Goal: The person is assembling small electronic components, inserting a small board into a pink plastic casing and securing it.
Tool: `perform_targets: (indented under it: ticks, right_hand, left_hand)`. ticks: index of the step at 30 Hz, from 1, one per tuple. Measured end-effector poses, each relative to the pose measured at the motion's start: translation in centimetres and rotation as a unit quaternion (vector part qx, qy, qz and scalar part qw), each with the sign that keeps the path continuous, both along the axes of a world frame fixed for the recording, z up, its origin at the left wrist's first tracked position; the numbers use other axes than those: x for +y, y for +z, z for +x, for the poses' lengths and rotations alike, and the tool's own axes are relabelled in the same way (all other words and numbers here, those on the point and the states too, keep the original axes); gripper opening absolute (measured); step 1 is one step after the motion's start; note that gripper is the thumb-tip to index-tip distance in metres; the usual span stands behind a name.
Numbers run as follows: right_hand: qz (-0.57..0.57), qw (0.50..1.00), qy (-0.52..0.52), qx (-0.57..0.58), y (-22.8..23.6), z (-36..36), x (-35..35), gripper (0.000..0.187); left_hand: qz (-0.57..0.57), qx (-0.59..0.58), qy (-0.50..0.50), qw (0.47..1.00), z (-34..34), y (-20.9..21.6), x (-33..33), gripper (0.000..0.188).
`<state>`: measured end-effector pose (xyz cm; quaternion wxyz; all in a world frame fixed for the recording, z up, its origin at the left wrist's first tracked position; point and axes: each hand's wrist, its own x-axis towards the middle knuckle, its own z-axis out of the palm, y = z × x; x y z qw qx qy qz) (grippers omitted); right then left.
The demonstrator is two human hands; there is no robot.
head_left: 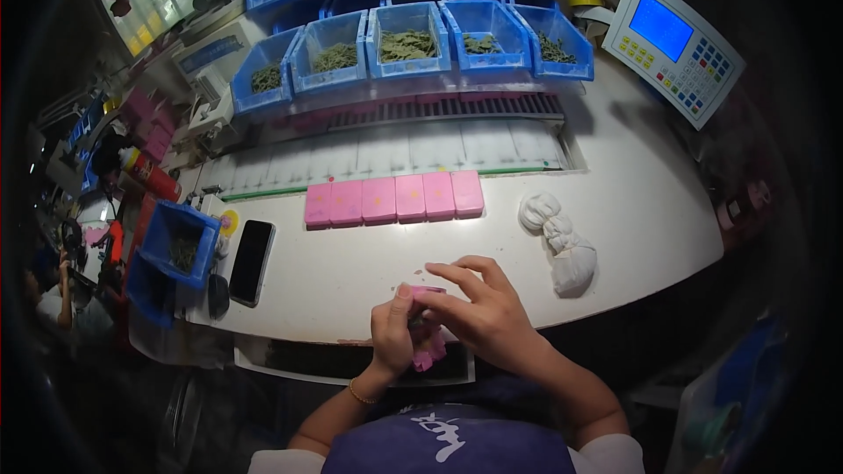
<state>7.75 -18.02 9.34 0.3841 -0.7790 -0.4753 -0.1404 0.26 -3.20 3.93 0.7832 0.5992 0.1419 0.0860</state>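
My left hand [392, 329] is closed around a small pink piece [428, 353], just past the table's near edge. The piece looks soft, with a ragged lower end and something dark at its middle; its exact kind is hard to make out. My right hand [483, 307] leans in from the right, a digit touching the top of the piece while its other fingers stretch out, spread apart. Beyond both hands, a row of several pink flat blocks [379, 202] lies side by side on the white table [316, 290].
A knotted white cloth bundle [575, 268] lies to the right, a dark phone [252, 263] to the left. Blue bins [411, 39] of dried green leaves stand behind a white panelled strip [386, 154]. A keypad display [676, 44] rises far right; another blue bin [180, 241] sits left.
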Motion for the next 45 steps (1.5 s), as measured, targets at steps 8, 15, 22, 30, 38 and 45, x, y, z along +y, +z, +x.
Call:
perform_targets:
  ticks: [8, 15, 22, 30, 38, 45]
  right_hand:
    - [0.03, 0.998, -0.016, 0.05, -1.1, 1.2, -1.3, 0.018]
    - [-0.174, 0.939, -0.276, -0.109, -3.4, 6.5, -4.8, 0.037]
    - [-0.119, 0.978, -0.171, 0.001, -1.5, 5.8, -7.9, 0.055]
    - [-0.084, 0.991, 0.088, -0.062, -2.1, 0.5, -1.2, 0.041]
    - [-0.015, 0.995, 0.097, 0.025, -1.5, 0.6, -2.7, 0.055]
    - [-0.113, 0.957, 0.202, 0.177, -2.2, -1.8, -4.2, 0.068]
  left_hand:
    - [-0.086, 0.054, 0.03, 0.994, 1.2, 0.2, 2.7, 0.069]
    - [-0.245, 0.105, -0.005, 0.964, 1.7, 0.4, 3.7, 0.068]
    - [-0.231, 0.109, -0.003, 0.967, 2.0, 0.2, 3.2, 0.061]
    - [-0.141, 0.078, -0.011, 0.987, 1.7, -0.6, 2.2, 0.059]
    - [-0.072, 0.053, -0.011, 0.996, 1.5, 0.8, 2.7, 0.056]
    - [-0.044, 0.016, -0.016, 0.999, 1.5, 0.4, 1.7, 0.062]
